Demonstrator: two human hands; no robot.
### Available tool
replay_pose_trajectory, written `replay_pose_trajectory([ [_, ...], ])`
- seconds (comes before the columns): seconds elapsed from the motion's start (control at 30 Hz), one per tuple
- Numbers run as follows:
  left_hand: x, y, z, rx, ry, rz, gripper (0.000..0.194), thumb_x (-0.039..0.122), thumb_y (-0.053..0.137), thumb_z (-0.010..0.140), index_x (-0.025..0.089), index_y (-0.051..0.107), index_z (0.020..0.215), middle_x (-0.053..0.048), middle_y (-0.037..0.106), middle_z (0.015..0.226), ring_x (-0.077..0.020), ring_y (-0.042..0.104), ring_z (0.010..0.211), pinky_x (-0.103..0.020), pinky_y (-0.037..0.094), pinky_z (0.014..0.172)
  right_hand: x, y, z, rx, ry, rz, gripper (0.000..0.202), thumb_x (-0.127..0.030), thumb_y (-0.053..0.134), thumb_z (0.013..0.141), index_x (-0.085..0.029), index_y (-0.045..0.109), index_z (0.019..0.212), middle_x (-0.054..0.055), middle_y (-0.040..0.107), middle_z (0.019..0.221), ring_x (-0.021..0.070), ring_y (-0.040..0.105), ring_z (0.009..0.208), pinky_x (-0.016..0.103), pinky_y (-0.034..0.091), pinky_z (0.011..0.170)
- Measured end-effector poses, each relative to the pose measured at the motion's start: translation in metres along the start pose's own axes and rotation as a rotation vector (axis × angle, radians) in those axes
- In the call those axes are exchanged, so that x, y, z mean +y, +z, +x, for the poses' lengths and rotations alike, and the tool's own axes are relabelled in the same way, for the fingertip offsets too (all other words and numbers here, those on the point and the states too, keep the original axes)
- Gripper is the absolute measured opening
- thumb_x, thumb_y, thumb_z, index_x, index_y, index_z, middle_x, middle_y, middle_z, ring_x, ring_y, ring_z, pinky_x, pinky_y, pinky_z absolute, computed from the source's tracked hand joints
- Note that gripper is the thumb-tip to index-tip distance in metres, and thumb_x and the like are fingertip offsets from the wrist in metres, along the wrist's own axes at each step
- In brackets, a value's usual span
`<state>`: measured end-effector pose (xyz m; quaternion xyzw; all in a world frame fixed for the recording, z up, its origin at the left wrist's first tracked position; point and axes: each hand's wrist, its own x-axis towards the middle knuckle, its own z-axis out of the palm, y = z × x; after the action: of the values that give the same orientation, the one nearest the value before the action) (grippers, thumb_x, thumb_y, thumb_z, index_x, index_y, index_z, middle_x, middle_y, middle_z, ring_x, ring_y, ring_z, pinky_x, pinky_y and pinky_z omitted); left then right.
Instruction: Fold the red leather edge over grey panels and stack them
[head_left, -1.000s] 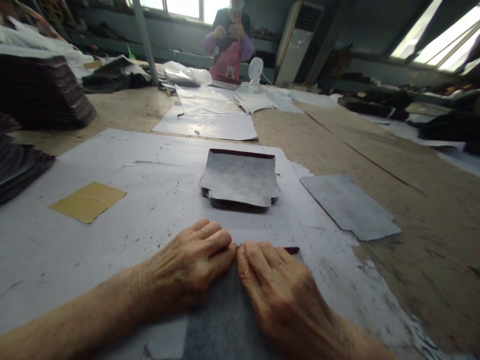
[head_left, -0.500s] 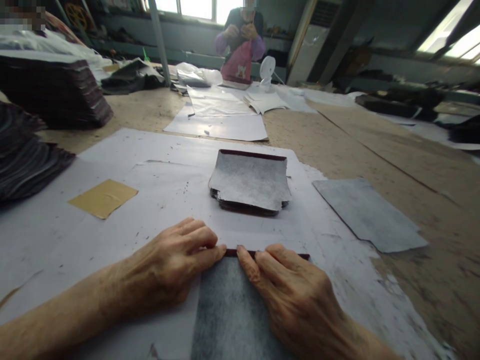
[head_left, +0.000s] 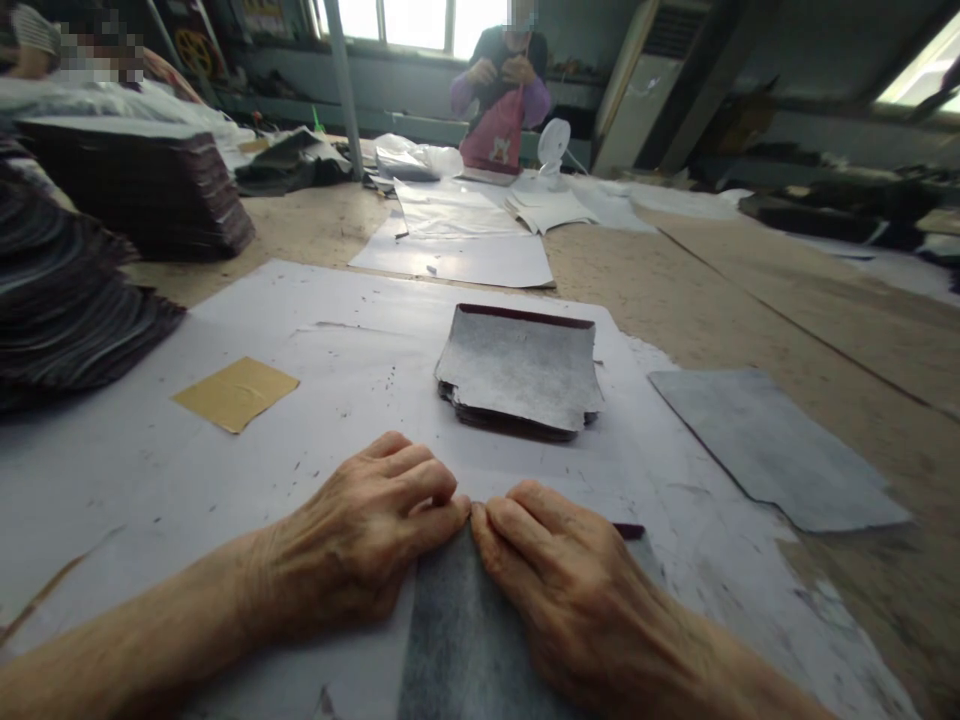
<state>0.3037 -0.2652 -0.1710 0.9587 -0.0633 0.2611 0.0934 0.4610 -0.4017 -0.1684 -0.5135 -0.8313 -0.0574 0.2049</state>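
Note:
A grey, fabric-like sheet (head_left: 450, 640) lies in front of me with its far edge folded into a dark red strip (head_left: 630, 531). My left hand (head_left: 367, 530) has its fingers curled, the thumb and fingertips pressed on the left end of that fold. Beside it, my right hand (head_left: 570, 590) is closed, fingertips pinching the fold and nearly touching my left thumb. Most of the strip is hidden under my right hand; its right end shows. Just beyond my hands sits a small stack of similar grey pieces (head_left: 525, 360), the top one with a dark red folded edge.
White paper (head_left: 360, 370) covers the table here. A tan square (head_left: 236, 394) lies left, a loose grey piece (head_left: 780, 445) right. Tall dark stacks (head_left: 142, 190) stand at the far left. Across the table a person holds a pink item (head_left: 495, 135) near a white spool (head_left: 553, 145).
My right hand has slid left along the fold, so its fingertips now almost meet my left thumb. The view has swung slightly left.

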Motion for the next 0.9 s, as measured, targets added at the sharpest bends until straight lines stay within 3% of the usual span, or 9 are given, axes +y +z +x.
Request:
replay_pose_trajectory([
  [0.13, 0.007, -0.013, -0.005, 0.114, -0.170, -0.093, 0.041, 0.000, 0.036, 0.077, 0.018, 0.054, 0.109, -0.006, 0.054, 0.092, -0.0154, 0.050, 0.082, -0.032, 0.040, 0.073, 0.006, 0.006, -0.004, 0.047, 0.033, 0.130, 0.025, -0.001, 0.034, 0.081, -0.005, 0.058, 0.088, 0.010, 0.053, 0.085, 0.0188, 0.044, 0.077, 0.033, 0.044, 0.068],
  [0.23, 0.026, -0.012, -0.015, 0.095, -0.246, -0.098, 0.035, 0.005, 0.036, 0.078, 0.017, 0.056, 0.103, -0.006, 0.055, 0.087, -0.0156, 0.051, 0.076, -0.032, 0.042, 0.068, 0.008, 0.007, -0.004, 0.047, 0.037, 0.128, 0.030, -0.002, 0.034, 0.082, -0.004, 0.055, 0.103, 0.010, 0.053, 0.086, 0.0191, 0.042, 0.075, 0.034, 0.045, 0.066],
  [0.37, 0.046, 0.003, -0.027, 0.135, -0.186, 0.043, 0.030, 0.011, 0.036, 0.079, 0.011, 0.056, 0.100, -0.011, 0.057, 0.087, -0.0194, 0.051, 0.078, -0.034, 0.044, 0.067, 0.009, 0.007, 0.001, 0.015, 0.046, 0.089, 0.038, -0.003, 0.036, 0.081, -0.004, 0.049, 0.117, 0.011, 0.051, 0.087, 0.0201, 0.042, 0.076, 0.035, 0.045, 0.066],
  [0.5, 0.049, 0.010, -0.029, 0.142, -0.169, 0.096, 0.031, 0.010, 0.035, 0.080, 0.009, 0.056, 0.102, -0.012, 0.057, 0.087, -0.0203, 0.051, 0.078, -0.035, 0.045, 0.067, 0.008, 0.005, 0.003, -0.057, 0.073, 0.082, 0.043, -0.003, 0.036, 0.080, -0.009, 0.045, 0.122, 0.010, 0.049, 0.090, 0.0205, 0.041, 0.079, 0.037, 0.044, 0.068],
  [0.77, 0.048, 0.006, -0.029, 0.093, -0.186, -0.008, 0.033, 0.008, 0.039, 0.076, 0.007, 0.055, 0.105, -0.013, 0.056, 0.089, -0.0215, 0.048, 0.081, -0.037, 0.044, 0.069, 0.008, 0.004, 0.007, -0.161, 0.144, 0.102, 0.046, -0.004, 0.038, 0.079, -0.019, 0.046, 0.122, 0.007, 0.046, 0.090, 0.0192, 0.040, 0.080, 0.035, 0.040, 0.068],
  [0.9, 0.051, 0.001, -0.028, 0.056, -0.213, -0.068, 0.033, 0.009, 0.040, 0.075, 0.009, 0.054, 0.106, -0.012, 0.054, 0.091, -0.0214, 0.047, 0.081, -0.038, 0.043, 0.070, 0.011, 0.003, 0.009, -0.094, 0.189, 0.180, 0.047, -0.004, 0.037, 0.077, -0.026, 0.053, 0.116, 0.004, 0.045, 0.082, 0.0164, 0.043, 0.074, 0.031, 0.040, 0.063],
])
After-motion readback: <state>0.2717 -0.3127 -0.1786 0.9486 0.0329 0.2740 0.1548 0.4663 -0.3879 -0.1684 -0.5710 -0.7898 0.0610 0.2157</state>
